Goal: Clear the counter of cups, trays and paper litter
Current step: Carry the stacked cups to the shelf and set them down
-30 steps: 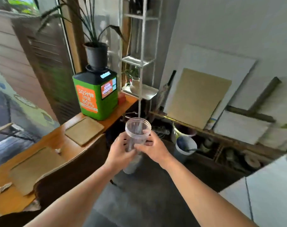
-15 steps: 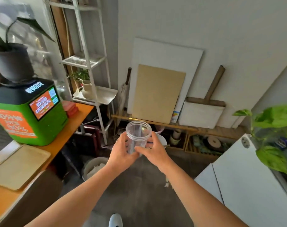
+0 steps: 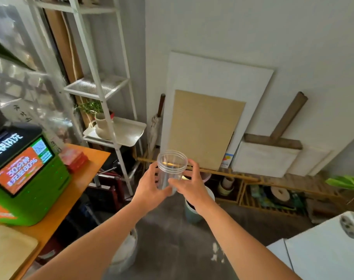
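Cup: clear plastic, round, ribbed rim, upright, held in mid-air w/ both hands, right of the orange wooden counter, over the grey floor. I see my left hand curled round its lower wall; right hand wraps the other side, fingers up near the rim. Flat tan tray lies on the counter by a boxy green machine. Pale round bucket stands below the hands.
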Action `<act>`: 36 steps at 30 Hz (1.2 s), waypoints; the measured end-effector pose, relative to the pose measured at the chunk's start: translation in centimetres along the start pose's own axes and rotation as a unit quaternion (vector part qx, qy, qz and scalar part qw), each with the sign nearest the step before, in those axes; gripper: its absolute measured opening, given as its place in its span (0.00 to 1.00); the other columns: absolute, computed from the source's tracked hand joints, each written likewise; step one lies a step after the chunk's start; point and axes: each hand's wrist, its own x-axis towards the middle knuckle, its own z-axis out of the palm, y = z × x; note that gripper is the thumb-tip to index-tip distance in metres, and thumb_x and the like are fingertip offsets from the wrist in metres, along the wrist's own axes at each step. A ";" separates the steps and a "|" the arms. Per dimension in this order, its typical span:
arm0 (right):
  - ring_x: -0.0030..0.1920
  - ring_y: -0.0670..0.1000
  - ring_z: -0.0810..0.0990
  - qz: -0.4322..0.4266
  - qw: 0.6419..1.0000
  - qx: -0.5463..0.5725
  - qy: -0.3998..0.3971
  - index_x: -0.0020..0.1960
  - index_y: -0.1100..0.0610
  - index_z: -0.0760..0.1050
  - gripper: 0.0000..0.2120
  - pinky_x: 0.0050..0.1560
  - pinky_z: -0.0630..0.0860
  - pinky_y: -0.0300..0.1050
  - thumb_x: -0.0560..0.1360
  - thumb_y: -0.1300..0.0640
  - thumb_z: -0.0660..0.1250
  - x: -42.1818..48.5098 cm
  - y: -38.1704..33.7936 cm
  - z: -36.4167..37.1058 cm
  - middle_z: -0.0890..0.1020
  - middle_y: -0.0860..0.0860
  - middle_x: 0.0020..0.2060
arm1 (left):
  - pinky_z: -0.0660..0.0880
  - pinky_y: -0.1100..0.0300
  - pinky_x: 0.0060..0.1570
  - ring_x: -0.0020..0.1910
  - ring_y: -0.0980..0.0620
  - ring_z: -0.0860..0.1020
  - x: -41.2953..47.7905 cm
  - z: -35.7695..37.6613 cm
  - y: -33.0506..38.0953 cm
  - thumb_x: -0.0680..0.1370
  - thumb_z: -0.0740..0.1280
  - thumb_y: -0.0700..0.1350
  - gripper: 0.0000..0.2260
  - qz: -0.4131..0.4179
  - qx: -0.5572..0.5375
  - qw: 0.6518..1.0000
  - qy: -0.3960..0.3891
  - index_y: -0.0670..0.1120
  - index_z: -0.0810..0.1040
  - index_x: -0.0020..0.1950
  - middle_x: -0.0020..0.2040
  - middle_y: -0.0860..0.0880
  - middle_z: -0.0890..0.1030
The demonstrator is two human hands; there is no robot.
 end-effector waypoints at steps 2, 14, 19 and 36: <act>0.55 0.48 0.81 0.002 1.000 -0.004 -0.005 0.64 0.30 0.60 0.38 0.57 0.81 0.56 0.61 0.46 0.77 2.3 0.1 -0.7 0.74 0.39 0.55 | 0.72 0.67 0.52 0.57 0.61 0.77 2.1 0.7 -0.4 0.66 0.78 0.55 0.34 -0.011 0.005 1.000 -0.001 0.58 0.66 0.68 0.60 0.59 0.78; 0.53 0.50 0.81 0.010 0.998 -0.038 -0.044 0.58 0.24 0.60 0.37 0.52 0.83 0.57 0.61 0.43 0.80 18.6 -1.0 -9.1 0.78 0.45 0.55 | 0.72 0.69 0.51 0.58 0.60 0.76 16.8 6.7 2.0 0.68 0.77 0.51 0.32 -0.034 0.024 0.998 0.051 0.55 0.67 0.69 0.59 0.58 0.78; 0.54 0.50 0.81 0.018 0.994 -0.032 -0.104 0.63 0.29 0.62 0.39 0.53 0.83 0.56 0.61 0.43 0.80 24.3 -1.2 -9.7 0.77 0.45 0.57 | 0.71 0.66 0.52 0.58 0.58 0.76 20.6 7.4 1.1 0.70 0.77 0.47 0.34 -0.054 0.039 0.993 0.100 0.51 0.66 0.72 0.61 0.56 0.77; 0.57 0.49 0.80 0.053 0.973 -0.054 -0.218 0.66 0.34 0.63 0.37 0.58 0.80 0.58 0.62 0.43 0.78 40.8 -2.6 2.3 0.79 0.45 0.57 | 0.75 0.63 0.51 0.55 0.66 0.76 32.3 -3.1 -8.6 0.68 0.76 0.51 0.31 -0.141 0.052 0.976 0.159 0.60 0.66 0.67 0.56 0.62 0.77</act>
